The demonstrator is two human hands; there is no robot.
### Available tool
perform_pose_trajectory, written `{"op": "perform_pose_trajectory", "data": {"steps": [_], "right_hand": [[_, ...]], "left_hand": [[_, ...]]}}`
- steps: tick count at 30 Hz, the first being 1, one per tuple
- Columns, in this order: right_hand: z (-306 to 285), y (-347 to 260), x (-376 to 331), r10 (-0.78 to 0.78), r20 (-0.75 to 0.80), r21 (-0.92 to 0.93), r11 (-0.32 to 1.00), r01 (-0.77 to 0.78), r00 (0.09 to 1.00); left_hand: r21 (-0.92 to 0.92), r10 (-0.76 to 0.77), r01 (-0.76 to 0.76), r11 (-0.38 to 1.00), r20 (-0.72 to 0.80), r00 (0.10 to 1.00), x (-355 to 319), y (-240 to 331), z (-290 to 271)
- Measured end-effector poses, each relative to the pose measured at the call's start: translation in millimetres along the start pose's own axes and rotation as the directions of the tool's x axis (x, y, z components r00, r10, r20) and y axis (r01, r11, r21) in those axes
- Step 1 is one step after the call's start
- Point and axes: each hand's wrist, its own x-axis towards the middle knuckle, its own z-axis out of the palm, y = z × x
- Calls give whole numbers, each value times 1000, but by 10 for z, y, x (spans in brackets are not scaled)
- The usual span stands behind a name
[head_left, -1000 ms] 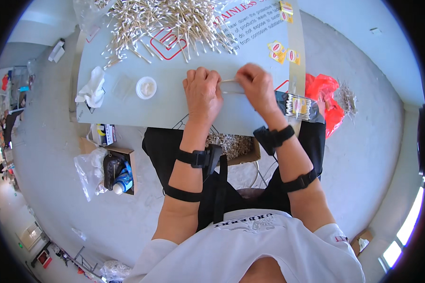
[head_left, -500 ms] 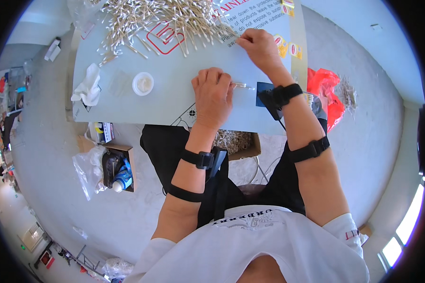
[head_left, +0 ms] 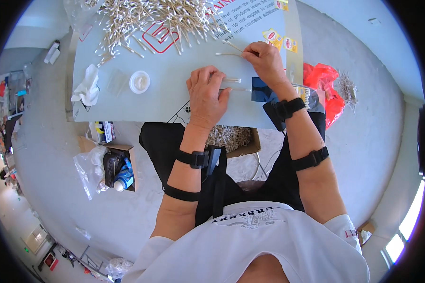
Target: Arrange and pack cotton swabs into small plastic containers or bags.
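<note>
Above the table, my right hand point(head_left: 265, 61) is closed in a pinch on cotton swabs; one swab point(head_left: 228, 54) points left from the fingertips, another slants up and left. My left hand point(head_left: 204, 96) rests on the tabletop with fingers curled over a few cotton swabs point(head_left: 232, 80), whose tips stick out to the right. Its palm side is hidden. Across the far side of the table spreads a big loose pile of cotton swabs point(head_left: 151, 21). Left of my left hand sits a small round white tub point(head_left: 140, 82) with pale contents.
A crumpled white tissue point(head_left: 87, 87) lies at the table's left edge. Yellow labels point(head_left: 289, 45) and a dark blue square point(head_left: 258, 89) are on the right. Below the near edge stands a carton of swabs point(head_left: 243, 141). A red bag point(head_left: 330, 94) hangs beyond the right edge.
My right hand has come down and slightly nearer, away from the pile's right edge, with swabs now showing in its pinch. My left hand has shifted slightly left; its thumb is further out.
</note>
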Motion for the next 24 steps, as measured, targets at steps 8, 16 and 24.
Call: {"op": "perform_pose_trajectory", "data": {"steps": [8,16,24], "right_hand": [[-57,-233,-203,-35,119,-41,998,40,992],[0,-80,-143,2,-117,82,997,7,993],[-74,-107,30,-80,-65,-169,983,68,995]], "left_hand": [[-32,-19,18,999,-33,999,-31,-50,19],[-45,-31,29,999,-43,999,7,30,-18],[-389,-182,125,913,-113,977,-32,-193,-11]]}}
